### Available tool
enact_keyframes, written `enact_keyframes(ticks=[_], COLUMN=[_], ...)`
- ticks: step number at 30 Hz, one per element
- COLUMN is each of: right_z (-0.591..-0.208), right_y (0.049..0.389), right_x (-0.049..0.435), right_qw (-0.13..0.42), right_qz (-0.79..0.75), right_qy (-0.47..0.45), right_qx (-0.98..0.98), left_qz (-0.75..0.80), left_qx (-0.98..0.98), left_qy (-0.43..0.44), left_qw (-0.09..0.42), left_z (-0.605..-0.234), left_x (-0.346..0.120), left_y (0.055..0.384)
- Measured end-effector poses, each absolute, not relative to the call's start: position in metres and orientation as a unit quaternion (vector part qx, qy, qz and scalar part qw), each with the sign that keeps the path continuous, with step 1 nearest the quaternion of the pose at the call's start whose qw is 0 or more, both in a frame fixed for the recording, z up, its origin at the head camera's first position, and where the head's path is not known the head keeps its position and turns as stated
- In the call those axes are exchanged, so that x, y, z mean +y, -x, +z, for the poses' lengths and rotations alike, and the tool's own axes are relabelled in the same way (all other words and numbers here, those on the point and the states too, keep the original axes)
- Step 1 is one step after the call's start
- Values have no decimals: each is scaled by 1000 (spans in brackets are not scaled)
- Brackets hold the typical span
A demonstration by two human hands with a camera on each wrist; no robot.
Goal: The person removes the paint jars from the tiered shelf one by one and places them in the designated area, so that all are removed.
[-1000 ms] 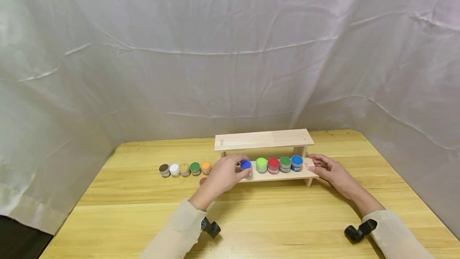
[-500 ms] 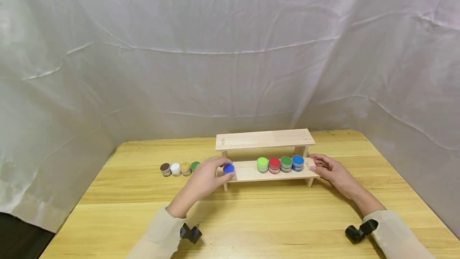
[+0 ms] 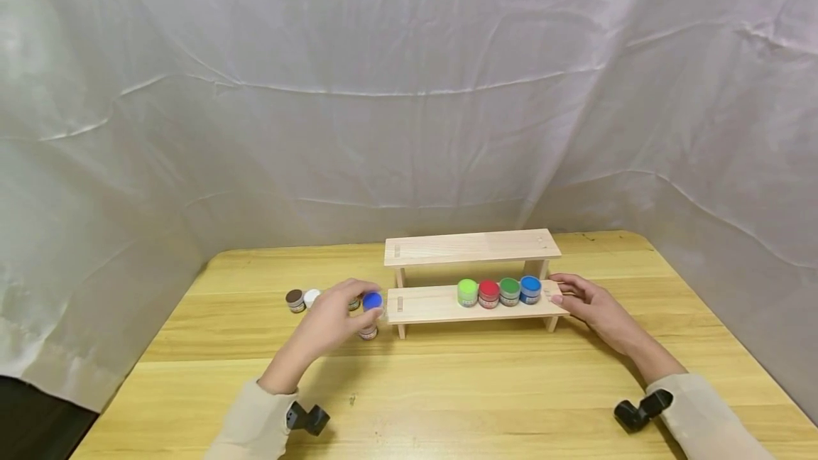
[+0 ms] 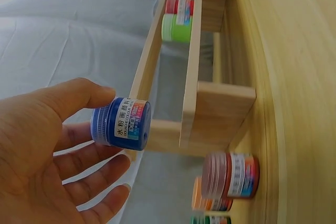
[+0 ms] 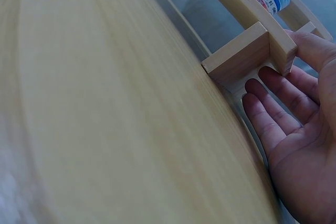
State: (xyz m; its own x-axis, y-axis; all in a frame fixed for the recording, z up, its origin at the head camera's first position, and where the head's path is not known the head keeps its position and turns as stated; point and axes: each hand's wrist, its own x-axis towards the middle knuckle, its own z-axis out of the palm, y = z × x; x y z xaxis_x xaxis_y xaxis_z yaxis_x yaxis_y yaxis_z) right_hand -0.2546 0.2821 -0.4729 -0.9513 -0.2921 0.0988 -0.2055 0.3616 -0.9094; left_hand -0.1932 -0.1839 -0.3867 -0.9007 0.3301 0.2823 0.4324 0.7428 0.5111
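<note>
My left hand (image 3: pixel 326 318) pinches a dark blue gouache paint jar (image 4: pixel 123 124) between thumb and index finger, just off the left end of a two-tier wooden rack (image 3: pixel 422 304). The other fingers spread loosely below the jar in the left wrist view. At the rack's right end, my right hand (image 3: pixel 594 311) holds the lower shelf, thumb on top and fingers reaching underneath. Lime green (image 3: pixel 467 294), red (image 3: pixel 488 294), green (image 3: pixel 509 292) and light blue (image 3: pixel 530 290) jars stand in a row on that shelf, toward its right.
Below the held jar, a brownish-red jar (image 4: pixel 231 176) stands on the wooden table (image 3: pixel 447 389), with an orange jar (image 4: pixel 210 198) behind it. Brown (image 3: pixel 295 301) and white (image 3: pixel 311 297) jars stand farther left. My left hand hides part of that row. Grey cloth (image 3: pixel 383 126) hangs behind.
My left hand has carried the dark blue jar leftward, from over the lower shelf to beyond its left end. The right hand stays at the shelf's right end.
</note>
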Motion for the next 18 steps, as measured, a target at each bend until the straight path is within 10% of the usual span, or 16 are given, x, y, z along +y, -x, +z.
enact_keyframes(ticks=[18], right_z=[-474], right_y=[256], right_x=[283], right_qw=[42], right_qz=[-548], right_qy=[153], right_qx=[821], left_qz=[-275], left_qx=[-940], left_qy=[189], left_qw=[75], left_z=[-393], left_x=[-228], left_y=[193])
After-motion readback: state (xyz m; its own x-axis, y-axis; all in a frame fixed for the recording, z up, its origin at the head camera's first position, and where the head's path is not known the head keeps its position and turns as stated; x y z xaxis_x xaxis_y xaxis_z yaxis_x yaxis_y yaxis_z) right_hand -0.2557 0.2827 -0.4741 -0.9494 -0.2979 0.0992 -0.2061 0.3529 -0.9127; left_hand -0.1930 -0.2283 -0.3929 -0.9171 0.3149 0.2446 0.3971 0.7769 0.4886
